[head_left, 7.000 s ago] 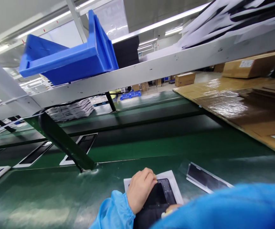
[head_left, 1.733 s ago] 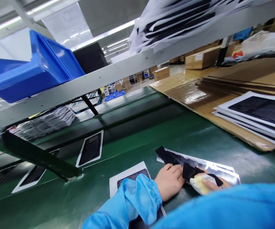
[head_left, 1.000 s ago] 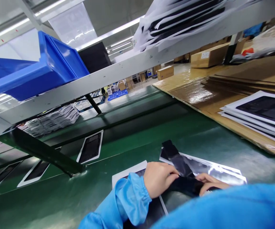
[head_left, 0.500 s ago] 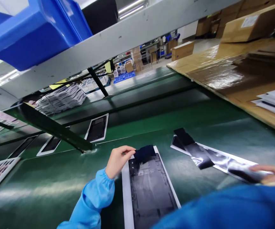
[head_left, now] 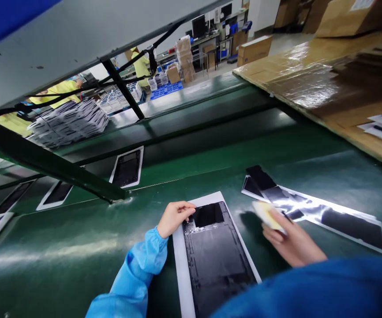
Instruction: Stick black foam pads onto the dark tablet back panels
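Observation:
A black panel on a white backing sheet (head_left: 211,256) lies lengthwise on the green bench (head_left: 78,247) in front of me. A black patch (head_left: 208,215) sits at its far end. My left hand (head_left: 175,217), in a blue sleeve, pinches the patch's near-left corner against the panel. My right hand (head_left: 292,240) hovers to the right of the panel, closed on a pale yellow pad (head_left: 267,215). Just beyond it lies a glossy release sheet (head_left: 330,214) with black pieces on it.
A green conveyor belt (head_left: 191,132) beyond the bench carries more white-bordered panels (head_left: 127,168). A green bracket (head_left: 55,170) slants at the left under a grey shelf beam. Cardboard sheets (head_left: 313,84) and stacked panels are at the right. Stacked sheets and people in yellow show far back.
My left hand has laid the black patch flat on the panel's far end. My right hand has left the release sheet and moved toward the panel with the yellow pad. The view tilted down.

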{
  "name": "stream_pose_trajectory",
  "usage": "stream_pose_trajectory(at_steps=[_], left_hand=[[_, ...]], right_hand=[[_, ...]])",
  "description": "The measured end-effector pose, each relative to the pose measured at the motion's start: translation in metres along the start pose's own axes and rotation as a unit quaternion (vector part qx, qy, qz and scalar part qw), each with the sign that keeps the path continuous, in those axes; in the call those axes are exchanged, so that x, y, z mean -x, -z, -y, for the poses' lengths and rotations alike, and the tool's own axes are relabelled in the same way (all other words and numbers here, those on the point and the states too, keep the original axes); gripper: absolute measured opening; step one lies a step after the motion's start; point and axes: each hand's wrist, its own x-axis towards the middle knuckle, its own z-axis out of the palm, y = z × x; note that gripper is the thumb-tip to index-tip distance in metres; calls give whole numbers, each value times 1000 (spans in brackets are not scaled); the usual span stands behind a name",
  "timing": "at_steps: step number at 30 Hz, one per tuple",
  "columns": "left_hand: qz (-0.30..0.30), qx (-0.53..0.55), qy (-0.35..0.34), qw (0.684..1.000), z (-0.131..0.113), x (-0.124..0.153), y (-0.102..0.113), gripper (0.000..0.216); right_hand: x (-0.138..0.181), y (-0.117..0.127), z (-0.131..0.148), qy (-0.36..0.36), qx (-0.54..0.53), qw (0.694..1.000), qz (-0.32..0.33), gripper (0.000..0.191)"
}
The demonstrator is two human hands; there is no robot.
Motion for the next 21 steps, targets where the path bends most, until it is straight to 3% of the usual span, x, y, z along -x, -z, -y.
stream_pose_trajectory(at_steps=[3,6,13,21], left_hand=[[11,4,12,1000,3,-1,-2,30],[15,7,22,1000,5,0,-4,29],[23,9,41,999,6,-1,-4,28],[29,8,52,998,7,-3,-2,26]], right_hand=[[-4,-35,-3,17,58,998,16,48],[-13,-48,-9,55,121,991,18,44],[-22,-56,-23,148,248,956,43,34],[-21,-55,-32,196,324,923,63,26]])
